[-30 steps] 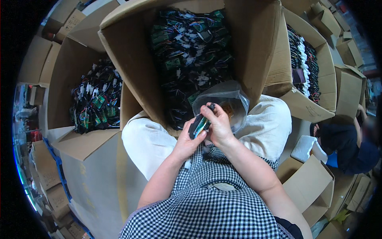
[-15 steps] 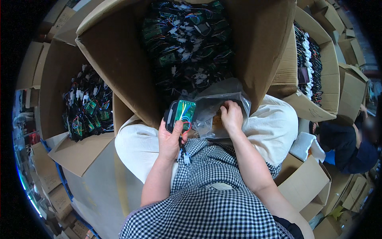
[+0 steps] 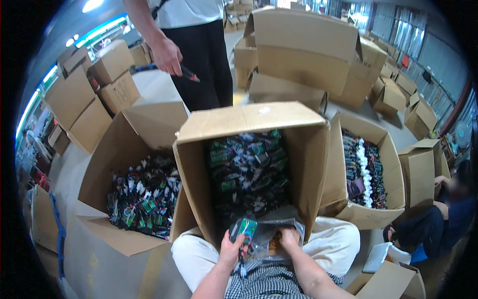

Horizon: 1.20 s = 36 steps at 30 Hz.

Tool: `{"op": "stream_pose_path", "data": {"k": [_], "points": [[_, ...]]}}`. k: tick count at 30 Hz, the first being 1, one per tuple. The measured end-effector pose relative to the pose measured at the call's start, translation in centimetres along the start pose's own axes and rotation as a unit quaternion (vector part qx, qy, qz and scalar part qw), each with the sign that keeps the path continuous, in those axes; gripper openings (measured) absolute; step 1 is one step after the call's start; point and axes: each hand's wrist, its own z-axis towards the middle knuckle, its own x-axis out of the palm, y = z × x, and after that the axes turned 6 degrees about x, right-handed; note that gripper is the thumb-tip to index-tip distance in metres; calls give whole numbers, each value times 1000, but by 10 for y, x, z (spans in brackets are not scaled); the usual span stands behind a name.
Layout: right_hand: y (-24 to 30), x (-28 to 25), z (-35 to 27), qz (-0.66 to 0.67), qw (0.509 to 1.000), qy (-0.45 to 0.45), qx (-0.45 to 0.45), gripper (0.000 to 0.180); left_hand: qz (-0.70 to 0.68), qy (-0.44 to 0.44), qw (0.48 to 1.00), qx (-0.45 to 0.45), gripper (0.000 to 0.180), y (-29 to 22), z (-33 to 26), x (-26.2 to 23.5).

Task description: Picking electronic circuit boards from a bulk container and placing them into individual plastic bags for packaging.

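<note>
My left hand (image 3: 229,250) is closed round a green circuit board (image 3: 247,227) with a black casing beside it, coloured wires and a dangling white plug. On my lap, against the box's near edge, lies a clear plastic bag (image 3: 260,247) with orange-brown pieces (image 3: 274,243) inside, too small to make out. My right hand (image 3: 290,240) reaches into the bag's mouth with its fingers curled down. What those fingertips grip is hidden. Right in front of me a tall cardboard box (image 3: 311,164), tipped toward me, holds many similar wired boards (image 3: 246,172).
An open box (image 3: 97,174) of jumbled wired boards stands at left; another box (image 3: 393,172) at right holds rows of black parts. Beyond the middle box stands a person (image 3: 199,65) with a red-tipped tool (image 3: 190,74). Another person (image 3: 443,214) sits at far right.
The view has tilted up, so the standing person and the boxes behind now show. My right hand is deeper in the bag; my left hand still holds the circuit board.
</note>
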Motion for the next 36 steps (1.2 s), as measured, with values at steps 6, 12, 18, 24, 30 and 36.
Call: {"op": "stream_pose_path", "data": {"k": [6, 12, 18, 24, 30, 36], "points": [[28, -72, -4, 19, 987, -115, -111, 16, -35, 48, 998, -25, 30, -10, -23, -3], [75, -110, -32, 387, 918, 38, -79, 18, -90, 138, 985, -57, 33, -6, -34, 6], [79, -153, -55, 271, 939, 76, -197, 9, -82, 201, 973, -82, 42, -2, -57, 15], [61, -150, -75, 845, 434, 311, 33, 11, -208, 291, 930, -91, 54, 0, -70, 25], [62, -172, -88, 796, 428, 428, -13, 11, -223, 325, 916, -75, 62, 8, -59, 18], [28, -197, -75, 531, 573, 568, -261, 42, -187, 190, 963, -29, 55, -20, -60, 34]]}}
